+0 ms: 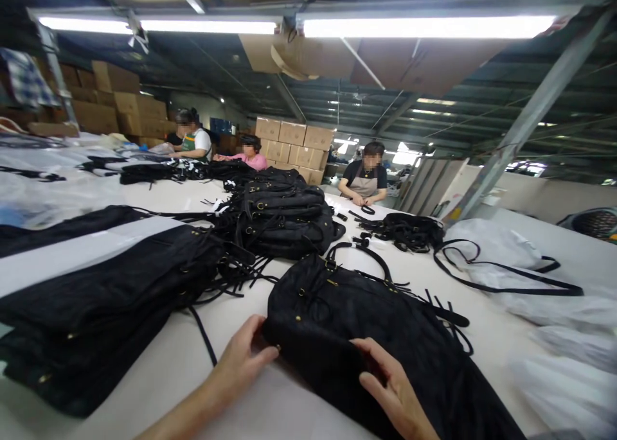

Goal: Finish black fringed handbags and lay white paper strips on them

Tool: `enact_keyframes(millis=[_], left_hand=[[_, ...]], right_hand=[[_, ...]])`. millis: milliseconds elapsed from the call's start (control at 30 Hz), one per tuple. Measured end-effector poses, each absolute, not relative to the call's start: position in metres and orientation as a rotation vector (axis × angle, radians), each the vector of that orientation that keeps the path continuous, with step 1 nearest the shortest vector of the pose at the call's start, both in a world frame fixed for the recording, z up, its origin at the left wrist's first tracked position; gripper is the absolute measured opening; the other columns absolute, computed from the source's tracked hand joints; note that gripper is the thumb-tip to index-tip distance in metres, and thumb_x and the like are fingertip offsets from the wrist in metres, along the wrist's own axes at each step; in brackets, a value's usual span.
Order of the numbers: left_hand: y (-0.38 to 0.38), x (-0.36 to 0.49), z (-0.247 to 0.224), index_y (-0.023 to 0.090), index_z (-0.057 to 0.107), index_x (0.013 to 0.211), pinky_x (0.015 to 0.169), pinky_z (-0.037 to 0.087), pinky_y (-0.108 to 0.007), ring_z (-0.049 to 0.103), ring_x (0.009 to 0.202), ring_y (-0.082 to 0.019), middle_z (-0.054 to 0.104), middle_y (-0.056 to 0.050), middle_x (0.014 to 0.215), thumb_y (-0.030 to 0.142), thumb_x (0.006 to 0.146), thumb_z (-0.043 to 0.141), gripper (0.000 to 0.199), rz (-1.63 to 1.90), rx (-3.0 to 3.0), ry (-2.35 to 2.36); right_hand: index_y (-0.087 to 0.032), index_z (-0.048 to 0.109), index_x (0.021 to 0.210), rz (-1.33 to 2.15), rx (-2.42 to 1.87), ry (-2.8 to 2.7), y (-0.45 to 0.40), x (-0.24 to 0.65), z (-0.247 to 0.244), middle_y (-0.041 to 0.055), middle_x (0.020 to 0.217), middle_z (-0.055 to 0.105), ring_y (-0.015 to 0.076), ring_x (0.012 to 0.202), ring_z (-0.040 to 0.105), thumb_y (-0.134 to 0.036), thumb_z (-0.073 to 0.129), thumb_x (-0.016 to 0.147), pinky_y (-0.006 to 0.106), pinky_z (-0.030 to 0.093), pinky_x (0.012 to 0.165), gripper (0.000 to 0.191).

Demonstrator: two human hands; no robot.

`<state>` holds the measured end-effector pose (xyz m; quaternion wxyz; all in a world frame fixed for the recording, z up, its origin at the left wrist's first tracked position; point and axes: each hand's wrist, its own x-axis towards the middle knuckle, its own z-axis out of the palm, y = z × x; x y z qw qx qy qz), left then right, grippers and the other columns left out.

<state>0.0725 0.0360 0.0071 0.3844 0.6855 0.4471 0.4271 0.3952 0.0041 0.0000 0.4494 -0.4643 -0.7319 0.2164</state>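
Note:
A black handbag point(347, 305) with brass-coloured studs and a looped handle lies on the white table in front of me. My left hand point(245, 353) grips its near left corner, thumb beside a small brass stud and fingertips hidden behind the edge. Farther right, my right hand point(390, 382) has its fingers curled on the near side of the same bag, with the thumb bent towards them. Left of my hands, a stack of black bags point(130, 292) with dangling cords lies under a white strip point(96, 250).
Behind the handbag rises a pile of black bags point(284, 212). Black straps point(506, 286) lie across clear plastic bags point(569, 311) on the right. Across the table point(164, 196) a co-worker point(366, 176) handles a small black loop; two more people work at the far left. Cardboard boxes point(294, 144) stand behind.

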Motion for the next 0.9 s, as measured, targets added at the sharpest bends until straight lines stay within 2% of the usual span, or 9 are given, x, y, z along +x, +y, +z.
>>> enact_keyframes(millis=[133,267,400,500,567,633,733,800,900], left_hand=[[0.047,0.100,0.035,0.020,0.049,0.078,0.068,0.045,-0.029,0.053,0.074,-0.019,0.057,-0.001,0.076,0.030,0.085,0.053,0.013,1.230,1.878,1.074],[0.053,0.103,0.046,0.022,0.048,0.082,0.068,0.042,-0.030,0.051,0.071,-0.018,0.055,0.000,0.077,0.032,0.091,0.046,0.014,1.231,2.063,1.098],[0.059,0.086,0.019,0.021,0.048,0.082,0.070,0.045,-0.030,0.055,0.073,-0.018,0.059,0.000,0.078,0.029,0.090,0.047,0.011,1.058,2.026,1.172],[0.055,0.077,0.008,0.021,0.048,0.080,0.061,0.046,-0.028,0.056,0.065,-0.017,0.058,0.002,0.071,0.025,0.089,0.050,0.011,1.007,2.126,1.332],[0.044,0.078,0.013,0.020,0.054,0.090,0.065,0.048,-0.030,0.059,0.070,-0.019,0.063,-0.001,0.078,0.019,0.091,0.050,0.004,1.229,2.353,1.428],[0.029,0.084,0.025,0.018,0.058,0.109,0.084,0.049,-0.036,0.062,0.092,-0.022,0.068,-0.007,0.099,0.011,0.095,0.043,0.022,1.492,2.747,1.201],[0.010,0.097,0.040,0.013,0.057,0.125,0.108,0.038,-0.039,0.051,0.121,-0.023,0.065,-0.010,0.123,0.009,0.100,0.030,0.037,1.282,3.228,0.540],[0.006,0.105,0.039,0.009,0.056,0.126,0.109,0.038,-0.037,0.051,0.122,-0.023,0.064,-0.010,0.126,0.013,0.101,0.030,0.037,1.004,3.282,0.450],[0.010,0.109,0.025,0.011,0.054,0.126,0.095,0.050,-0.035,0.060,0.105,-0.022,0.067,-0.011,0.118,0.016,0.098,0.040,0.032,0.817,3.128,0.644]], right_hand=[[-0.023,0.068,0.110,0.485,-1.236,-1.830,0.004,0.397,0.002,0.0070,0.103,0.072,0.0253,0.095,0.069,-0.039,0.069,0.081,0.030,0.058,0.080,0.033],[-0.021,0.068,0.108,0.578,-1.290,-1.774,0.004,0.400,0.004,0.0068,0.101,0.073,0.0237,0.094,0.069,-0.041,0.058,0.090,0.030,0.057,0.083,0.029],[-0.022,0.070,0.102,0.660,-1.274,-1.853,0.005,0.396,0.005,0.0052,0.093,0.072,0.0225,0.087,0.069,-0.042,0.057,0.091,0.030,0.056,0.078,0.026],[-0.023,0.071,0.103,0.693,-1.268,-1.859,0.005,0.394,0.006,0.0045,0.095,0.072,0.0212,0.086,0.068,-0.042,0.056,0.092,0.029,0.055,0.079,0.026],[-0.022,0.071,0.103,0.694,-1.283,-1.831,0.005,0.394,0.006,0.0050,0.097,0.072,0.0212,0.087,0.068,-0.042,0.057,0.091,0.029,0.054,0.080,0.027],[-0.022,0.071,0.104,0.696,-1.307,-1.810,0.005,0.395,0.005,0.0053,0.097,0.073,0.0216,0.088,0.068,-0.042,0.059,0.090,0.029,0.054,0.081,0.027],[-0.023,0.072,0.105,0.682,-1.321,-1.815,0.005,0.397,0.003,0.0050,0.098,0.073,0.0218,0.089,0.068,-0.041,0.061,0.089,0.028,0.055,0.081,0.026],[-0.025,0.073,0.104,0.634,-1.310,-1.840,0.004,0.397,0.003,0.0043,0.097,0.072,0.0219,0.091,0.068,-0.041,0.062,0.089,0.027,0.055,0.083,0.024],[-0.028,0.072,0.106,0.568,-1.231,-1.939,0.004,0.394,0.004,0.0034,0.091,0.070,0.0201,0.089,0.068,-0.036,0.059,0.091,0.025,0.055,0.081,0.022]])
